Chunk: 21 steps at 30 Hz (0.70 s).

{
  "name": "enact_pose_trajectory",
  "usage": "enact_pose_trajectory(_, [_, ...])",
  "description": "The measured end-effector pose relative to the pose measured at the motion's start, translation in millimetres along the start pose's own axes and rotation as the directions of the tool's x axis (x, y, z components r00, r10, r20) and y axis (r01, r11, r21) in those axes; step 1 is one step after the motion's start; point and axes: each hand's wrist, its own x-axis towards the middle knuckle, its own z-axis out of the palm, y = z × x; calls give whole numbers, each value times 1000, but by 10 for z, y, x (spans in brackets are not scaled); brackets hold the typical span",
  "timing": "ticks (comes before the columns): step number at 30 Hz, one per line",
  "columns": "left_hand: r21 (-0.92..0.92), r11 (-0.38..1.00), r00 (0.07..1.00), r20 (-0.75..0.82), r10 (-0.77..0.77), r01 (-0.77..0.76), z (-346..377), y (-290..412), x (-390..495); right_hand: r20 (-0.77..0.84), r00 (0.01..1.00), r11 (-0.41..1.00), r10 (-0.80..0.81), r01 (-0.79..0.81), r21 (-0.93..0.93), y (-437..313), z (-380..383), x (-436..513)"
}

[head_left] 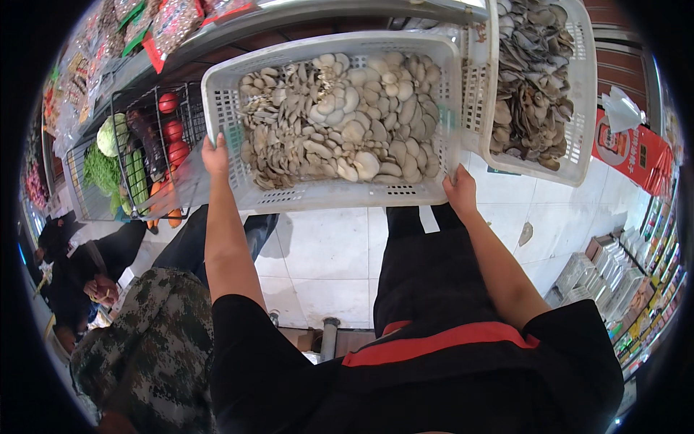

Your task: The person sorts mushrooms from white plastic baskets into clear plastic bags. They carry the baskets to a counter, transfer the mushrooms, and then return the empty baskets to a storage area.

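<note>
A white perforated plastic basket (325, 200) spans the space in front of me, with many oyster mushrooms (352, 119) heaped in it. My left hand (216, 154) grips its left end near the front corner, thumb over the rim. At the front right corner my right hand (460, 190) holds the basket's edge; its fingers are partly hidden behind the wall. Just right of this basket stands a second white plastic basket (585, 108), holding darker oyster mushrooms (534, 87).
At the left are a black wire basket (141, 163) with tomatoes, cabbage, cucumbers and carrots, and bagged goods (173, 27) on a shelf. A person in a camouflage top (152, 336) stands close on my left. Red packaging (631, 152) and stacked clear containers (602, 276) are at the right.
</note>
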Motion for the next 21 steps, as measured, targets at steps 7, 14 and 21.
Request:
enact_pose_trajectory(7, [445,894,999,16,44,-47,-39,156,-40,-33,999,1000,15,-15,14,63,82,-71])
enact_pose_trajectory(14, [411,909,993,62,-103,68,-22,450,-201,13,1000,996,24,-26,89,136,88,-96])
enact_pose_trajectory(21, [153,983,995,-9,104,-101,919,1159,-1932,326,938,966,121,-187,180,-74,-424,-199])
